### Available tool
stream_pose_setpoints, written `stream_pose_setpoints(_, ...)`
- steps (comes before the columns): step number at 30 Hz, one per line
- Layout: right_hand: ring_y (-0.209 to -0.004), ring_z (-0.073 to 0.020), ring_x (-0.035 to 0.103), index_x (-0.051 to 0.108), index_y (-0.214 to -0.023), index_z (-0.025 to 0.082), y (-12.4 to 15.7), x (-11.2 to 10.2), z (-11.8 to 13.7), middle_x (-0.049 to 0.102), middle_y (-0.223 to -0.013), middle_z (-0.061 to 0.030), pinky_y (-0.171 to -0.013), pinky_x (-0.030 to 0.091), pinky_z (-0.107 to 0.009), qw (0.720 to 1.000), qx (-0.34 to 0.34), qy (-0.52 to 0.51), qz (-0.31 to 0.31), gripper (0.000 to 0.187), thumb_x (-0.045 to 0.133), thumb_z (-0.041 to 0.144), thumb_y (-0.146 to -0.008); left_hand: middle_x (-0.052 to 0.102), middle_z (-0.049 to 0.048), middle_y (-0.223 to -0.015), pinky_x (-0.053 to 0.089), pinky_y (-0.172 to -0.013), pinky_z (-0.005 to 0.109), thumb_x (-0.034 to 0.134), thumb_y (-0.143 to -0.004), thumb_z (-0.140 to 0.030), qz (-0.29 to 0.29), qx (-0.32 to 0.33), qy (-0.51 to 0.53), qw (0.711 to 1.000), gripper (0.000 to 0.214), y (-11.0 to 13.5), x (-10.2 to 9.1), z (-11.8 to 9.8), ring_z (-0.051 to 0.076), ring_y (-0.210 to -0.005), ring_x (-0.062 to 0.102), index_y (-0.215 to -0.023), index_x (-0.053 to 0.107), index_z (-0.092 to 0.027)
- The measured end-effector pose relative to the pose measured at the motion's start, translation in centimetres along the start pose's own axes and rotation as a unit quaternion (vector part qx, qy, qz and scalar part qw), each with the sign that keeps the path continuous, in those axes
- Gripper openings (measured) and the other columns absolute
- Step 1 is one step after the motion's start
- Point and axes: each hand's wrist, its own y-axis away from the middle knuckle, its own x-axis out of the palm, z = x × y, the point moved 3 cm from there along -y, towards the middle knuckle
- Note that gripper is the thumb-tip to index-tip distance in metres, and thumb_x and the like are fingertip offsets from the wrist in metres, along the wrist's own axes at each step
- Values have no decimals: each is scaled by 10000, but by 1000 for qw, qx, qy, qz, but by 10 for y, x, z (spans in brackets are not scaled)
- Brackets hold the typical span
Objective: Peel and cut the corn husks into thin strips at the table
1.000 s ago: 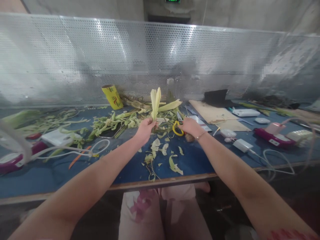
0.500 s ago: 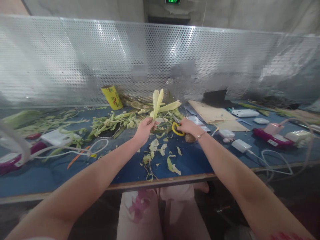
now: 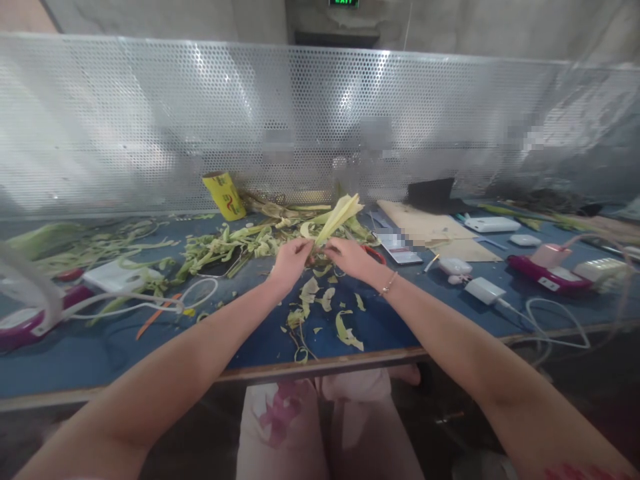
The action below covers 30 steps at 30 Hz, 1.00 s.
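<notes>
My left hand (image 3: 291, 261) pinches the lower end of a bundle of pale yellow-green corn husk leaves (image 3: 341, 215), which tilts up and to the right. My right hand (image 3: 346, 257) is closed at the same lower end, its fingertips beside the left ones; the exact grip is partly hidden. Just behind the right hand lies a red looped handle (image 3: 374, 254), mostly covered by that hand. Green husk strips (image 3: 225, 248) are heaped behind and left of my hands. Torn husk scraps (image 3: 346, 331) lie on the blue table in front.
A yellow cardboard tube (image 3: 225, 195) leans near the perforated metal screen (image 3: 320, 113). On the right are a phone (image 3: 399, 247), brown cardboard (image 3: 425, 227), white chargers (image 3: 483, 291) and a purple power strip (image 3: 545, 275). Cables (image 3: 135, 300) and an orange strip (image 3: 156, 318) lie left.
My right hand has let go of the yellow-handled scissors and moved left to the husk's base. The husk bundle has tipped from upright towards the right.
</notes>
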Motion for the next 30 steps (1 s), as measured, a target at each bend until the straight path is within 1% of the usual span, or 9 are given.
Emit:
stream_pose_setpoints(3,-683,-134,518,545,-767,162,3,-5,8,562,-720,-23,-653,382,-249,999,-38,-6,-18,178,421,216,-884,552,-4,-522,349,-476,232,586,-726,-373,-33,-32,-7,999,230,0,-4,1,105,-472,461,-765,664,-160)
stream_pose_setpoints(5,-714,-141,518,546,-781,162,5,-8,15,575,-756,-37,-670,379,-253,997,-69,0,-29,179,406,199,-888,553,-10,-522,352,-469,232,612,-697,-328,-54,-52,-8,997,213,0,-6,0,101,-460,461,-804,673,-155)
stream_pose_setpoints(7,-756,-152,520,550,-805,159,7,-11,22,585,-799,-54,-699,382,-264,994,-98,12,-38,172,400,179,-888,551,-14,-525,353,-462,229,624,-678,-284,-66,-54,-21,996,194,1,-7,-4,90,-439,450,-807,670,-148)
stream_pose_setpoints(12,-770,-159,516,561,-830,154,11,-13,30,556,-802,-54,-705,400,-274,989,-134,35,-47,165,411,181,-893,623,14,-712,375,-459,222,596,-678,-220,-53,5,-73,996,108,5,-3,-18,70,-442,463,-756,623,-150)
stream_pose_setpoints(18,-810,-165,514,595,-877,169,13,-16,28,519,-851,-61,-743,429,-297,977,-178,44,-111,181,424,221,-902,668,45,-761,456,-636,256,525,-726,-189,-3,54,-136,989,138,9,2,-22,142,-671,580,-756,656,-160)
stream_pose_setpoints(21,-857,-174,523,609,-890,174,11,-18,25,529,-914,-77,-776,436,-313,974,-176,44,-138,172,444,219,-894,682,56,-800,471,-699,279,526,-725,-177,8,77,-136,988,153,9,4,-23,163,-742,605,-783,667,-162)
stream_pose_setpoints(23,-878,-178,535,616,-906,168,9,-18,22,557,-927,-82,-792,436,-315,977,-159,41,-138,165,455,201,-888,686,61,-825,475,-715,285,535,-719,-180,8,85,-127,988,151,9,5,-24,167,-762,611,-788,668,-161)
stream_pose_setpoints(26,-848,-176,557,623,-898,166,7,-17,18,601,-872,-68,-765,440,-305,981,-135,34,-132,155,470,187,-879,682,63,-826,476,-715,284,522,-711,-169,13,80,-114,990,156,10,7,-26,163,-766,609,-772,665,-155)
stream_pose_setpoints(30,-793,-172,566,627,-858,167,6,-16,15,615,-808,-53,-726,435,-296,982,-114,33,-149,132,496,182,-861,674,47,-799,472,-689,276,513,-701,-192,17,65,-96,993,173,11,8,-27,157,-746,600,-777,665,-156)
